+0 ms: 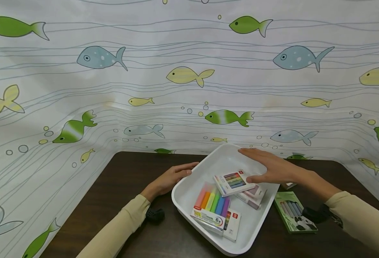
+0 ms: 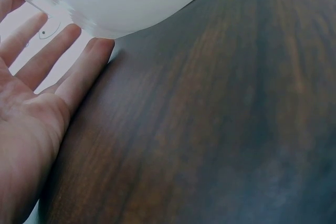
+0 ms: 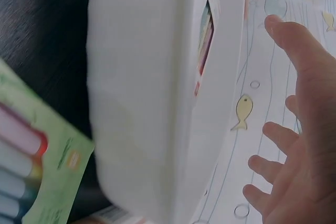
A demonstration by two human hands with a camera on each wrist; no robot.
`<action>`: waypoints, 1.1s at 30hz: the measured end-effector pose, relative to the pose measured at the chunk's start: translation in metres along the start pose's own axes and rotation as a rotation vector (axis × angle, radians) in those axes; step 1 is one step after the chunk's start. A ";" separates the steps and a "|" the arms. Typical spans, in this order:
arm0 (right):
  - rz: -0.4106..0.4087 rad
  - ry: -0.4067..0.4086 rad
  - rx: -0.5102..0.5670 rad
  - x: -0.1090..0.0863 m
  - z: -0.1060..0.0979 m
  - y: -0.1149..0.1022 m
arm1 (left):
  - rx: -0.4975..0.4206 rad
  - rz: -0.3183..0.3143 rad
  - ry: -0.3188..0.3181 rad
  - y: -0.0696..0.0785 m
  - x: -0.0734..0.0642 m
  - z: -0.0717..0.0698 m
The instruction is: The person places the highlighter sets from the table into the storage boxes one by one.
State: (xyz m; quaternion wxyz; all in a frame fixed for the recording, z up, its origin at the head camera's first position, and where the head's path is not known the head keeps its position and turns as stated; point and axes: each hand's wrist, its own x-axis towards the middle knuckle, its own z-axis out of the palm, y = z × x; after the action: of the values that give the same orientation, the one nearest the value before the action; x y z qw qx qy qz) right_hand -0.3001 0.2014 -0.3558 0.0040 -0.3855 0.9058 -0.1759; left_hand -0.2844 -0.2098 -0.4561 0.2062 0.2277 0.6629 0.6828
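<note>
A white plastic tray point(image 1: 231, 157) sits turned at an angle on the table. My left hand point(image 1: 168, 179) lies at its left rim, and in the left wrist view extended fingertips meet the outer wall of the tray point(image 2: 147, 3). Over the right side of the tray hovers my right hand point(image 1: 274, 166), fingers spread and holding nothing. Its thumb overlaps a white box with a window of coloured sticks point(image 1: 232, 182) in the head view. Also in the tray are a clear pack of rainbow highlighters point(image 1: 212, 208), a similar white box point(image 1: 232, 227) partly under it, and a pale pinkish box point(image 1: 252, 197).
Right of the tray, a green panda-printed box of markers point(image 1: 294, 213) lies on the dark wooden table point(image 1: 105, 204). A small part of another box point(image 1: 288, 185) shows behind the right forearm. A fish-patterned sheet point(image 1: 163, 89) surrounds the table's back and sides.
</note>
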 end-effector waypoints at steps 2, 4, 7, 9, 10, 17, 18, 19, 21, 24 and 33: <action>0.011 0.005 -0.001 -0.003 -0.001 0.004 | 0.002 0.002 0.001 0.000 0.000 0.000; 0.020 0.010 0.003 -0.007 -0.001 0.009 | 0.005 0.003 0.001 -0.001 0.000 -0.001; 0.042 0.011 0.010 -0.015 -0.001 0.016 | 0.003 0.000 0.001 -0.002 0.000 -0.001; 0.060 0.007 0.018 -0.020 -0.002 0.021 | 0.000 -0.003 -0.001 -0.002 0.000 -0.001; 0.065 0.006 0.019 -0.023 -0.002 0.023 | 0.000 -0.004 -0.002 -0.002 0.000 -0.001; 0.035 0.032 -0.028 -0.038 -0.001 0.041 | -0.004 0.006 -0.007 -0.002 0.000 -0.001; 0.032 0.034 -0.034 -0.041 -0.001 0.044 | -0.002 0.004 -0.007 -0.002 0.000 -0.002; 0.031 0.038 -0.040 -0.044 -0.001 0.047 | -0.002 0.006 -0.009 -0.002 0.001 -0.002; 0.038 0.042 -0.030 -0.050 -0.002 0.054 | -0.001 0.006 -0.010 -0.003 0.001 -0.001; 0.075 0.037 0.008 -0.061 -0.004 0.063 | -0.006 0.003 -0.011 -0.003 0.001 0.000; 0.136 0.028 0.075 -0.086 -0.010 0.083 | -0.008 0.012 -0.010 -0.002 0.001 0.000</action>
State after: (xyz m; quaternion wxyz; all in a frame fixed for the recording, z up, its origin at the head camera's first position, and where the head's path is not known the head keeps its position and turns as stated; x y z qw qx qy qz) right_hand -0.2992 0.3182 -0.3846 0.0180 -0.3202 0.9226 -0.2143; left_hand -0.2852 -0.2097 -0.4580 0.2063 0.2345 0.6575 0.6857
